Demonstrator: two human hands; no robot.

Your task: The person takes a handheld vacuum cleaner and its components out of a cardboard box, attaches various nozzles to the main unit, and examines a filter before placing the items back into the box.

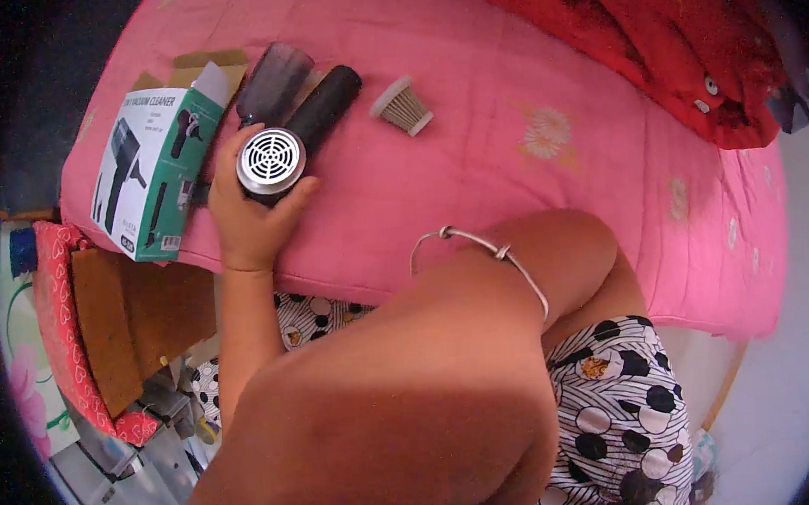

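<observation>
On my head feed: left hand [247, 220] wrapped round the vac [268, 181], silver grille [271, 156] facing up at me. Filter [403, 106] lies right of it on pink bedding [473, 165], open box [154, 171] left. Red cloth [637, 39] top right.

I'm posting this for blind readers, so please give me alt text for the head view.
A person's left hand grips a silver-ended handheld vacuum over a pink cover. To its left is a green-and-white box with open flaps; to its right lies a pleated filter.
</observation>
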